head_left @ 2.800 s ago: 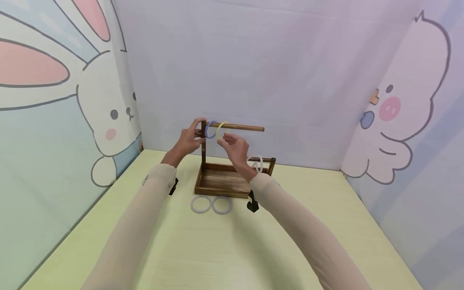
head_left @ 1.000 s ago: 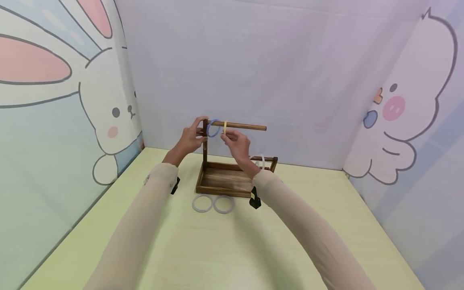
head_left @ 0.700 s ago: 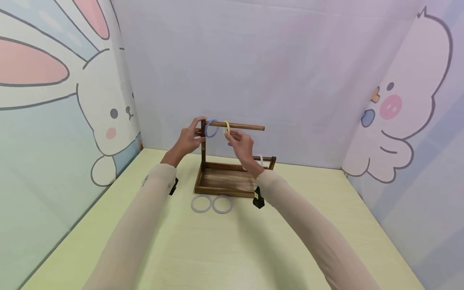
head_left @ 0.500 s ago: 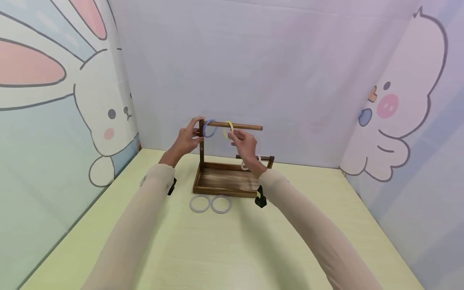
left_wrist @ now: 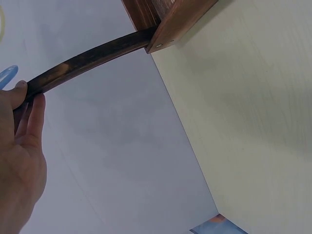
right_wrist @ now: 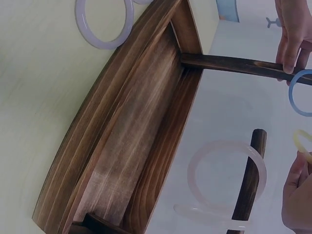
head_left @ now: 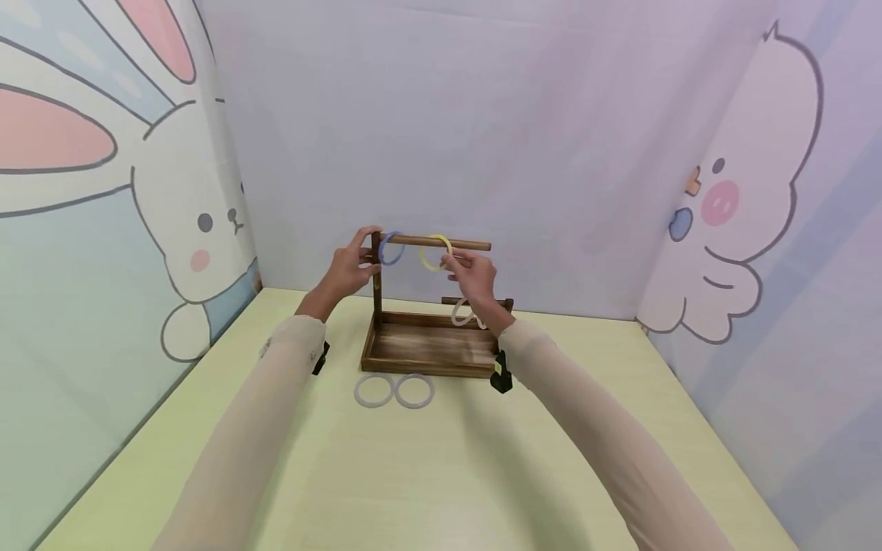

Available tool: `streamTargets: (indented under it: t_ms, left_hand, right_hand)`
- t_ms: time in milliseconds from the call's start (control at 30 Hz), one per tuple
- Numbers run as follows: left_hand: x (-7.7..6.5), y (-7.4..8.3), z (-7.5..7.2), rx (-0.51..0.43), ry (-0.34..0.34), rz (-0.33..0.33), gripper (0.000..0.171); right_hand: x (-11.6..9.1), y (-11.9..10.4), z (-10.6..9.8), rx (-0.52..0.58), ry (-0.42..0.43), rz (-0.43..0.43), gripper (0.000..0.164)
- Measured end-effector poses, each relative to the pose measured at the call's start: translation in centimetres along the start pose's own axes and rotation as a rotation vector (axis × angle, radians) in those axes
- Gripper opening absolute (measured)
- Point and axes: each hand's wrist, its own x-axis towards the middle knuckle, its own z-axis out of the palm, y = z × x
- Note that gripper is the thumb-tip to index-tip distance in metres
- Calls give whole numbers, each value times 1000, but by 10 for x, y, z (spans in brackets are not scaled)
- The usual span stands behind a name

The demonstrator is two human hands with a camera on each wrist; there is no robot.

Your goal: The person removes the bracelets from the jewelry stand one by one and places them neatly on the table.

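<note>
We are gripping the dark brown wooden post (head_left: 377,295) with our left hand (head_left: 347,269) and pinching a round yellow ring (head_left: 449,245) with our right hand (head_left: 478,277), the ring circling the long brown wooden rod (head_left: 413,240). A round blue ring (head_left: 383,256) is hanging between it and the post. Our right wrist (head_left: 498,315) is partly hiding round whitish rings (head_left: 455,312) on the short wooden rod (head_left: 451,300). Two round pale-lilac rings (head_left: 357,391) are lying before the brown wooden tray (head_left: 427,371).

Room for you above the upper rod (head_left: 472,246) and past its right end, lower rod (right_wrist: 251,183) and pale rings (right_wrist: 191,170) below your right hand (head_left: 477,278), blue ring (right_wrist: 292,97), upright post (head_left: 377,292) and your left hand (head_left: 347,270) barring the left.
</note>
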Motion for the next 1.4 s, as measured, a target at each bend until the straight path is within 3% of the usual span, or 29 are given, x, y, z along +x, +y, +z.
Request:
streamTargets:
  t_ms: [567, 1400]
  left_hand:
    - [1, -2, 0, 5, 4, -29, 75]
    - [-1, -1, -3, 31, -4, 6, 76]
  right_hand:
    - [1, 6, -34, 29, -21, 48, 28]
    - [0, 10, -81, 11, 2, 123, 31]
